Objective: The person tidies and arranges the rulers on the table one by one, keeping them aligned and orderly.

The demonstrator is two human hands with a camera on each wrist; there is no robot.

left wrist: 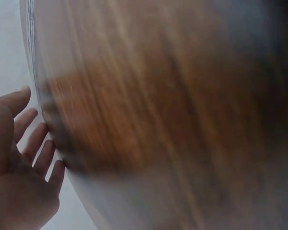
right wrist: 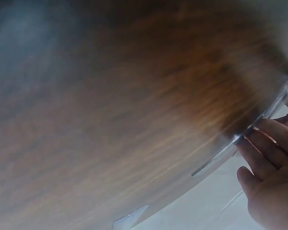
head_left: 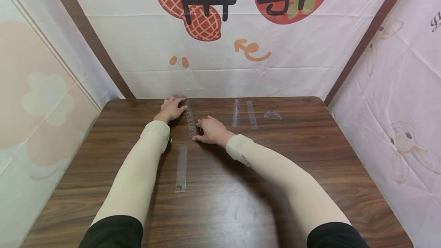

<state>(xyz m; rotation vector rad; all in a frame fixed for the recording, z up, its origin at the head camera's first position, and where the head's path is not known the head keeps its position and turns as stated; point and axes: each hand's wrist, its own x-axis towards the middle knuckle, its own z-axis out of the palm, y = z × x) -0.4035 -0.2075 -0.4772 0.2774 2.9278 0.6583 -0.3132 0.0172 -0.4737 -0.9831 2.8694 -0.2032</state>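
Fingers spread, your left hand (head_left: pixel 171 109) sits at the far end of a clear ruler (head_left: pixel 190 119) lying slightly aslant near the back of the wooden desk (head_left: pixel 344 171). Your right hand (head_left: pixel 212 130), thumb and fingers apart, is at the ruler's near end. A second clear ruler (head_left: pixel 181 169) lies closer to you; two bluish rulers (head_left: pixel 252 114) and a protractor (head_left: pixel 273 115) lie to the right.

The head camera looks forward and down from above across the tabletop (head_left: pixel 227 202). Each wrist camera sits close and appears tilted, though blur limits certainty, facing the left hand (left wrist: pixel 21 184) and right hand (right wrist: pixel 274 178) respectively; the head view shares both hands, farther off.
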